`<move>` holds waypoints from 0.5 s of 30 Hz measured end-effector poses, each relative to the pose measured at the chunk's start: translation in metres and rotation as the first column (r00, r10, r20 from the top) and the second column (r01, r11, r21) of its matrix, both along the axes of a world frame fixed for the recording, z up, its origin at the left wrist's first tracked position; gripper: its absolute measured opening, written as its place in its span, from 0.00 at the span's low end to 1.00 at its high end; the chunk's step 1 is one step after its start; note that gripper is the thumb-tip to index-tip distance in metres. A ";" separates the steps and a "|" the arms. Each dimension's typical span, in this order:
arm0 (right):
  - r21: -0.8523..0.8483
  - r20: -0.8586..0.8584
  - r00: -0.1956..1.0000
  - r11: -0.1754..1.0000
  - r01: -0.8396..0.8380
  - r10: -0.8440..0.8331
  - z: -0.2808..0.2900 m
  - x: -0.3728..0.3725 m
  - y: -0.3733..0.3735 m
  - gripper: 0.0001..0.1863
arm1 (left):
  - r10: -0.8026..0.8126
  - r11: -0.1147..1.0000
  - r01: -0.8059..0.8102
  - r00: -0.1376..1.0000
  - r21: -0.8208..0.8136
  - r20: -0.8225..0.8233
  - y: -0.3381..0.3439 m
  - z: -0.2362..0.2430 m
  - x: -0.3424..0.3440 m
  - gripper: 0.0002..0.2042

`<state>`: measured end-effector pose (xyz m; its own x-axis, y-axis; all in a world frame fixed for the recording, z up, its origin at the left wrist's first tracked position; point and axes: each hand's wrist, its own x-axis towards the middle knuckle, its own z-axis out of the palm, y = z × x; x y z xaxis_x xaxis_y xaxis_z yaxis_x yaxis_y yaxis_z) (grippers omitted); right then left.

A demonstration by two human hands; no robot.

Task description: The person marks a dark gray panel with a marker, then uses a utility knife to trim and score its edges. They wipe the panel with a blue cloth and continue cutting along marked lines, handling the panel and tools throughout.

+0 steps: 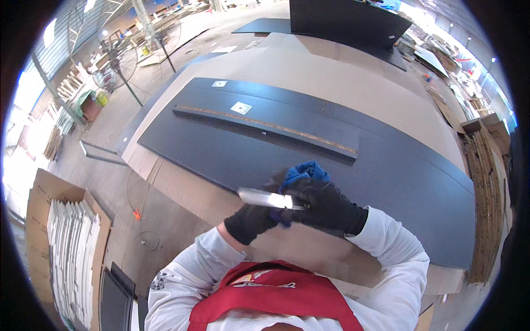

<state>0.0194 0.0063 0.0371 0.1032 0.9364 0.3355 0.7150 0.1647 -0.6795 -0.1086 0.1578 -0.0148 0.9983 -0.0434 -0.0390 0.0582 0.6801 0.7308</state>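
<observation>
My right hand (328,207), in a black glove, is closed around one end of a bright silvery object (265,198). It is long and narrow, points left and is smeared by motion, so its kind is unclear. A crumpled blue cloth (307,171) bunches up just beyond that hand, and a bit of blue shows between both hands. My left hand (251,223), also black-gloved, reaches behind the silvery object into the cloth; its fingers are partly hidden and blurred. Both hands are above the near edge of a large dark panel (392,182). A narrower dark board (265,128) with a raw chipboard edge lies on it.
Brown cardboard (182,185) covers the surface under the panel. Another dark panel (345,25) stands upright at the far end. Cardboard-wrapped white strips (72,248) stand at left, and stacked brown boards (486,204) at right. A floor fan (116,58) is far left.
</observation>
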 end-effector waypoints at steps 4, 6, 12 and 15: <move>-0.008 -0.042 0.912 0.913 0.408 -0.408 0.019 0.030 0.009 0.14 | 0.159 0.986 -0.152 0.977 0.064 -0.144 0.013 0.042 0.000 0.20; 0.089 0.068 0.637 0.640 0.763 -0.768 0.008 0.080 0.010 0.15 | 0.248 0.965 -0.233 0.959 0.116 -0.139 0.048 0.043 -0.016 0.20; -0.092 0.547 0.238 0.225 0.970 -0.803 -0.062 0.189 -0.043 0.19 | 0.675 0.420 -0.694 0.669 0.585 0.309 0.245 0.042 0.013 0.15; -0.113 0.452 0.161 0.122 0.986 -0.878 -0.078 0.185 -0.033 0.21 | 0.573 -0.244 -0.621 0.528 0.745 0.627 0.381 0.006 0.030 0.20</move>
<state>0.2049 -0.0264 -0.0413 0.9546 0.1796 0.2378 0.2476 -0.9222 -0.2971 -0.0785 0.5384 -0.0085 0.5313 0.6129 0.5849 0.0324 -0.7046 0.7089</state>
